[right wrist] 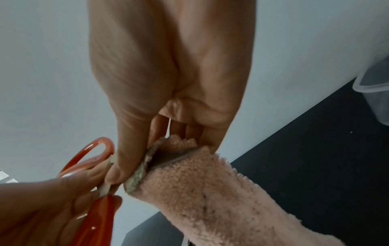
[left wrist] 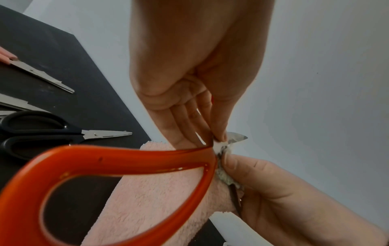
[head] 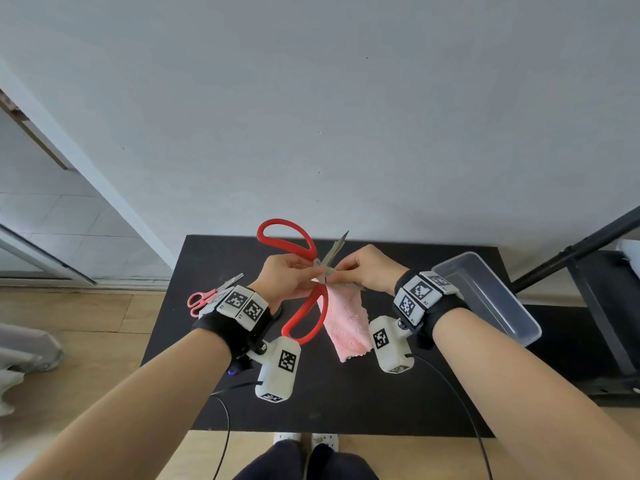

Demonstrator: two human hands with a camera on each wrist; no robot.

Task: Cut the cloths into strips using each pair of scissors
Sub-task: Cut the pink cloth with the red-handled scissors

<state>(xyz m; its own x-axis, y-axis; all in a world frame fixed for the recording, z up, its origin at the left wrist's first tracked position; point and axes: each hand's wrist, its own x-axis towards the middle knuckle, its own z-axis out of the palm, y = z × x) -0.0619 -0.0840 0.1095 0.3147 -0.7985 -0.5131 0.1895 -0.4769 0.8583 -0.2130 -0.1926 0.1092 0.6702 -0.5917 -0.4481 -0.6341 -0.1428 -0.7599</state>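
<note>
Large red-handled scissors (head: 281,222) are held up over the black table (head: 381,393), handles spread wide and one blade tip pointing up and right. My left hand (head: 310,273) pinches them near the pivot, which the left wrist view shows beside the red handle (left wrist: 126,156). My right hand (head: 339,276) pinches the top edge of a fluffy pink cloth (head: 346,327) against the lower blade (right wrist: 168,158). The cloth (right wrist: 210,191) hangs down from that grip. My hands hide much of the pivot.
Small pink-handled scissors (head: 202,298) lie at the table's left edge. Black-handled scissors (left wrist: 42,133) lie near them, seen only in the left wrist view. A clear plastic bin (head: 485,299) stands on the right side. A wall rises just behind the table.
</note>
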